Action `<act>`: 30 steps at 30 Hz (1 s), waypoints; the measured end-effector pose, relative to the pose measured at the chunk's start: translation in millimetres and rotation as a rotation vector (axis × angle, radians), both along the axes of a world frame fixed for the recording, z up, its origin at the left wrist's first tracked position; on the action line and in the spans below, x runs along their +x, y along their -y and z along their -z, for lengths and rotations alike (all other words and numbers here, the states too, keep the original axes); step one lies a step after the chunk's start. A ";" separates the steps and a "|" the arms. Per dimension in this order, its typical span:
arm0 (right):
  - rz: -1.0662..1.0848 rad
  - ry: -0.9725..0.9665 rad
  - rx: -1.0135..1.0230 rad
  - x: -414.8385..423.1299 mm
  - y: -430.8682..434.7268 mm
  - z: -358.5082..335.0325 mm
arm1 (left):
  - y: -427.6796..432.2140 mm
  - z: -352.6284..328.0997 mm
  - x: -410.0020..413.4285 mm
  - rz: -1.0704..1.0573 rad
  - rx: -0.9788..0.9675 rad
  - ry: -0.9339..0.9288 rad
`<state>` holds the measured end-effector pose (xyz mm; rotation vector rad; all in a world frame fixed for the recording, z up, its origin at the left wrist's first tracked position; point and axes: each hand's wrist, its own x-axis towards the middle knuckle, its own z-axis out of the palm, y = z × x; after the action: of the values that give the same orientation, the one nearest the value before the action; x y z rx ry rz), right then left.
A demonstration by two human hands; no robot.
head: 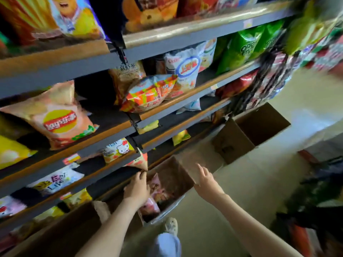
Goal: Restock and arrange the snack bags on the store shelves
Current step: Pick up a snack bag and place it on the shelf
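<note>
- The left hand [137,188] reaches to the front edge of a low shelf [118,174], fingers curled just under a tan bag [142,161]; I cannot tell whether it grips anything.
- The right hand [207,179] hovers empty, fingers spread, over the flap of a cardboard box [174,170].
- Pink snack bags [156,186] lie inside that box, on the floor beside the shelves.

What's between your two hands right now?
Head view: the open cardboard box lies between the left hand and the right hand, with pink snack bags showing inside it.
</note>
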<state>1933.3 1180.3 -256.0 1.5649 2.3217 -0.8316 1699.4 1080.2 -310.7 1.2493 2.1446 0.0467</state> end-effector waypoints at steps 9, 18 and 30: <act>-0.173 0.054 -0.018 -9.7 -99.3 144.3 | -71.0 132.5 -18.6 -0.182 -0.120 -0.103; -0.319 -0.006 -0.145 -37.9 -84.8 372.9 | -37.7 335.0 6.1 -0.466 -0.263 -0.009; -0.020 -0.435 -0.618 -77.9 -35.7 573.8 | -20.7 504.7 38.9 -0.871 0.010 0.081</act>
<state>1855.5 1216.0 -829.8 1.1657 2.0047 -1.8157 1738.3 1100.9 -815.4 0.2297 2.4458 0.4618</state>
